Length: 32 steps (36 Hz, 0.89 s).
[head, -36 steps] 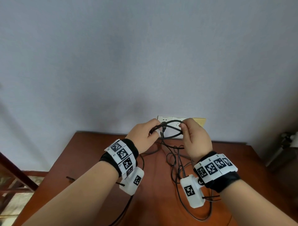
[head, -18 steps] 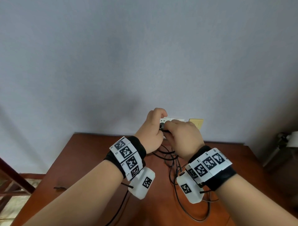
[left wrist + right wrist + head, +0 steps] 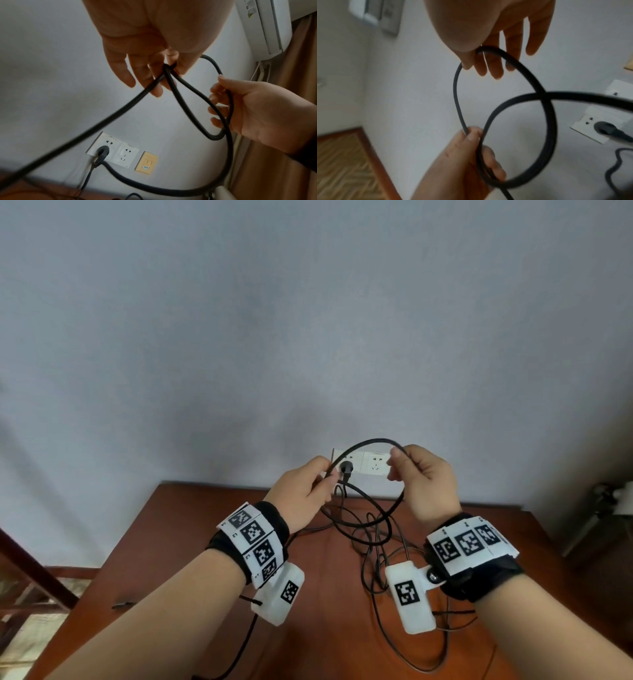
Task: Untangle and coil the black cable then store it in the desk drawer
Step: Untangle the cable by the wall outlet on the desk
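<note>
The black cable (image 3: 368, 441) was held up in the air above the desk's far edge, in front of the wall, and formed a round loop between both hands. The left hand (image 3: 301, 494) pinched the crossing strands between thumb and fingertips, the other fingers loosely curled. The right hand (image 3: 426, 481) pinched the loop's right side between thumb and forefinger, its remaining fingers relaxed and slightly parted. The cable was smooth, round in section and flexible. Its slack hung to the desk (image 3: 178, 542), a reddish-brown wooden top, and lay there in loose tangled curves near the middle and right. A black plug (image 3: 346, 466) sat in the white wall socket (image 3: 375, 462) just behind the loop. The desk's left half showed bare wood.
</note>
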Each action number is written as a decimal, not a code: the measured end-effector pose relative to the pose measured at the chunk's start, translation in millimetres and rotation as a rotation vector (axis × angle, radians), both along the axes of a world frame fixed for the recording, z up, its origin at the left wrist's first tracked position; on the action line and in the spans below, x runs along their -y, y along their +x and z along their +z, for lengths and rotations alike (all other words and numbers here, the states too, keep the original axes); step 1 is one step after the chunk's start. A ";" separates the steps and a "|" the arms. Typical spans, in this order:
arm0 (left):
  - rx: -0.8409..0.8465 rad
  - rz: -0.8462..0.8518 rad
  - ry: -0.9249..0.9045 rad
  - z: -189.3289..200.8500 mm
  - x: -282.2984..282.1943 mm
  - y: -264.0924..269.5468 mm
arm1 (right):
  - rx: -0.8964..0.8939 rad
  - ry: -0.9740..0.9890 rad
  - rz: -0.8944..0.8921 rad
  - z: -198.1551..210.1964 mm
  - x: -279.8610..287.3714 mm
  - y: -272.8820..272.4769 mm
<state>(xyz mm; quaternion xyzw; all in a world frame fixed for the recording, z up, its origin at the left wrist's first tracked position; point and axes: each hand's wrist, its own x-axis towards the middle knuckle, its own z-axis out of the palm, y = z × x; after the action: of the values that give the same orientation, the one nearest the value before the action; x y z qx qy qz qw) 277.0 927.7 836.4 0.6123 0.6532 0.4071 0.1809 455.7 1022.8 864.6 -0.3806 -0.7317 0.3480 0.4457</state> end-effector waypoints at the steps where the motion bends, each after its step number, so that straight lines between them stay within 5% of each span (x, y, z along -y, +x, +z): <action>1: -0.014 0.005 -0.004 -2.0 0.5 -1.4 | -0.042 -0.029 -0.017 0.3 -1.6 1.5; 6: -0.048 0.012 -0.032 -9.3 -1.3 -5.3 | 0.002 -0.092 -0.088 -8.6 -9.3 7.6; 11: -0.085 0.043 0.014 -2.5 -6.2 -2.9 | 0.599 0.273 -0.153 -5.1 -1.7 7.2; 16: -0.077 0.010 0.079 4.3 -13.8 7.8 | 0.787 0.533 0.103 -0.6 20.1 -12.6; 20: -0.068 -0.010 0.096 10.0 -12.9 12.1 | 0.698 0.434 0.204 -3.2 17.4 -17.2; 27: -0.035 -0.050 -0.042 1.8 0.7 -5.1 | 0.458 0.311 0.083 2.8 6.8 0.9; 32: 0.211 -0.068 -0.054 -2.0 10.0 -8.6 | 0.269 0.096 -0.045 12.6 -3.0 9.1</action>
<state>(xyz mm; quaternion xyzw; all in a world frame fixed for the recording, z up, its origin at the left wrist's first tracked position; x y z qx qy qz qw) 268.4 917.7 834.4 0.5826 0.6202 0.4451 0.2790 464.8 1025.8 877.3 -0.4180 -0.7920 0.2483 0.3691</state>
